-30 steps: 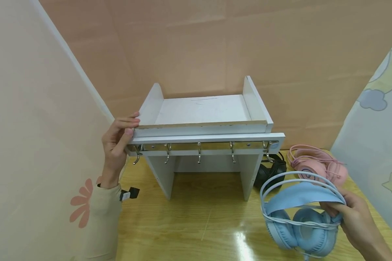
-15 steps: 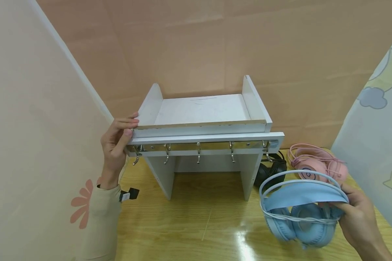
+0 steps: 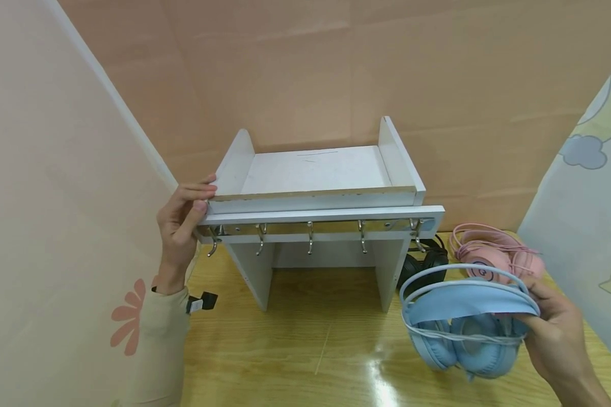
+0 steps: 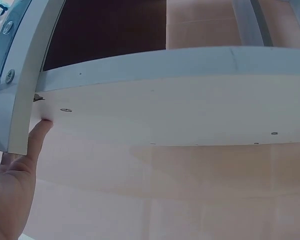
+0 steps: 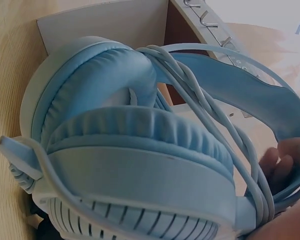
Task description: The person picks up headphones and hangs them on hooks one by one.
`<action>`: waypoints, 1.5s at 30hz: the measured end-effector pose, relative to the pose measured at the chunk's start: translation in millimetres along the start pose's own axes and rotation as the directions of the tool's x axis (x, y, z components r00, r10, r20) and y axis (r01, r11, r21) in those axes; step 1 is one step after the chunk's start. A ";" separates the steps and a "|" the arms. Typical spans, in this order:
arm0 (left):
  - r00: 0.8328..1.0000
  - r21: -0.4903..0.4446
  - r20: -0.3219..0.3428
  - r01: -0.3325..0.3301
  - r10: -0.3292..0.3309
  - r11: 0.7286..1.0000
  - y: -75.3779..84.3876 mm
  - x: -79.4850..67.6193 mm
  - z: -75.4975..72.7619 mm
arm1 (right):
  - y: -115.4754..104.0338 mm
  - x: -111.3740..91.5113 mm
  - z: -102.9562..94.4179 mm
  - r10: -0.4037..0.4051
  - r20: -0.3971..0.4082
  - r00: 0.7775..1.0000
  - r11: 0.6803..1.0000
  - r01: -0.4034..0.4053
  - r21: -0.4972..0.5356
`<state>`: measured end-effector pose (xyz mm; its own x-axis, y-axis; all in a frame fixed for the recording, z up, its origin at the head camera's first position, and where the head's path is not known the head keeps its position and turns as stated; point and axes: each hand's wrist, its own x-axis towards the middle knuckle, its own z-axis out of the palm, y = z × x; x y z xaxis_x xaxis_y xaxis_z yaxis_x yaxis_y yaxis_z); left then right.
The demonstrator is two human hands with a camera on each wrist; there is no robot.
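A pair of light blue headphones (image 3: 468, 299) hangs from my right hand (image 3: 557, 333), which grips the headband at its right side. Its cable is wound around the headband and ear cups, as the right wrist view shows up close on the ear cup (image 5: 140, 180). My left hand (image 3: 180, 226) holds the left end of a white shelf (image 3: 315, 175), fingers on the side panel and thumb at the front. Along the shelf's front runs a metal rail with several hooks (image 3: 310, 237). The left wrist view shows a finger of the left hand (image 4: 15, 185) touching the white panel (image 4: 155, 110).
Pink headphones (image 3: 494, 254) lie on the wooden table (image 3: 295, 350) at the right. Black headphones (image 3: 420, 268) sit beside the shelf's right leg, partly covered by the blue pair. Pale patterned panels (image 3: 585, 198) stand at both sides, and a brown sheet (image 3: 305, 73) covers the back.
My right hand has raised the blue headphones slightly and tilted them, with a small shift left in the last half second. My left hand has stayed on the shelf.
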<state>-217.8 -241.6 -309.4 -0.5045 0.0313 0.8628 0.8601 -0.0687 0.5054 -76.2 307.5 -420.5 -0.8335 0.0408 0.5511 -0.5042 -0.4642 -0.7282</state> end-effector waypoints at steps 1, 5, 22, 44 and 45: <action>1.000 -0.001 0.001 0.000 0.000 1.000 0.0 0.1 0.1 | 0.5 0.7 1.9 -0.002 -0.005 1.000 1.000 0.002 0.013; 1.000 0.004 0.008 0.002 -0.002 1.000 0.1 0.2 -0.2 | 3.6 2.9 8.8 -0.005 -0.021 1.000 0.998 0.006 0.056; 0.999 0.017 0.028 0.017 -0.018 1.000 1.8 0.8 -1.6 | 10.3 6.7 20.2 0.016 0.061 0.998 1.000 -0.015 -0.019; 1.000 0.010 0.006 0.007 -0.007 1.000 0.4 0.9 -2.0 | 25.8 10.7 51.7 -0.030 0.047 0.998 0.996 0.026 0.081; 1.000 0.004 0.003 0.007 -0.007 1.000 0.3 1.1 -2.2 | 26.5 11.6 53.9 -0.027 0.044 0.999 0.996 0.023 0.082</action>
<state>-218.3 -243.8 -308.4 -0.5100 0.0345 0.8595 0.8571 -0.0646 0.5111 -87.0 247.9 -411.5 -0.8090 0.0141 0.5876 -0.5029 -0.5342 -0.6795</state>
